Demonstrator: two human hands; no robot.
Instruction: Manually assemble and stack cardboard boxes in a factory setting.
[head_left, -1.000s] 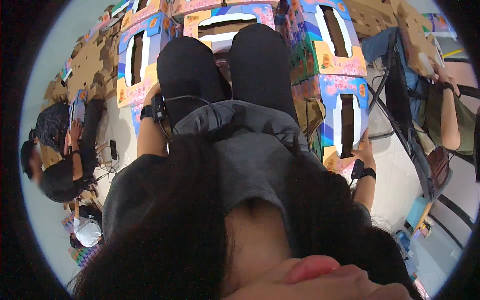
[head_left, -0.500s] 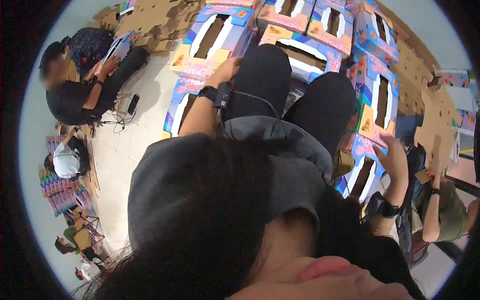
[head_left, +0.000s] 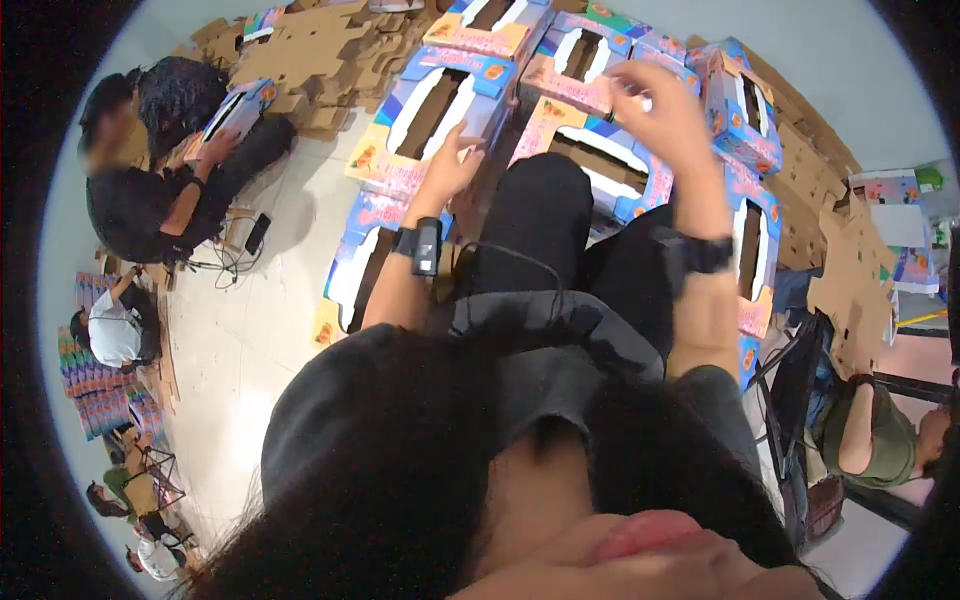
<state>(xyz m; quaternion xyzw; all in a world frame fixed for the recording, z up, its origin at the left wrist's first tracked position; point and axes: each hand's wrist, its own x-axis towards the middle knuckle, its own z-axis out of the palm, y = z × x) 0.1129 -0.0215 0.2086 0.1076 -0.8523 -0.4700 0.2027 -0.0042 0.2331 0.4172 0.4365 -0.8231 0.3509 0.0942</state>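
- The left box (head_left: 408, 122), blue, pink and yellow with a long slot in its top, lies just beyond the left hand (head_left: 452, 172), whose fingers are loosely spread at its lower right edge; whether they touch it is unclear.
- The upper box (head_left: 562, 92) sits at the fingertips of the right hand (head_left: 655, 105); these fingers are bent, and I cannot tell whether they pinch anything.
- The middle box (head_left: 548, 132) lies below the right hand, beyond the knees.
- Printed characters run along the pink bands of these boxes, beside small orange pictures.
- Black bands circle both wrists.
- A lower box (head_left: 345, 260) lies beside the left forearm.
- More boxes (head_left: 755, 240) stand right of the right forearm.
- Brown cardboard (head_left: 290, 55) covers the floor (head_left: 255, 340) farther off.
- At left, a co-worker in black (head_left: 135, 205) holds a similar box.
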